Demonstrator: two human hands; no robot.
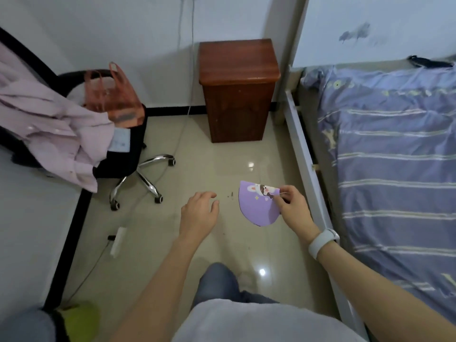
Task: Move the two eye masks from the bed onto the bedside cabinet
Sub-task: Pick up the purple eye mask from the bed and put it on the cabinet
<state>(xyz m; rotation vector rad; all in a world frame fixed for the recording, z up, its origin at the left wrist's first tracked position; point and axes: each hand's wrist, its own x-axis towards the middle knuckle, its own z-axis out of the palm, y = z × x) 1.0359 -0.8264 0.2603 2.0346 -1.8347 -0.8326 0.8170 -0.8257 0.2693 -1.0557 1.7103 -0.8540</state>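
Note:
My right hand (293, 206) pinches a purple eye mask (256, 206) with a cartoon print, holding it over the floor between the bed and the chair. To its left hovers my left hand (199, 211), fingers loosely curled and holding nothing. The brown wooden bedside cabinet (238, 60) stands against the wall straight ahead, its top bare. On the right lies the bed (394, 149) with a blue striped cover; a dark object (428, 62) lies at its head end, and I cannot tell whether it is the other eye mask.
An office chair (128, 154) piled with pink clothes (49, 124) and an orange plastic bag (113, 95) stands at left. A power strip (117, 240) and cable lie on the tiled floor. The white bed rail (308, 164) runs along the right.

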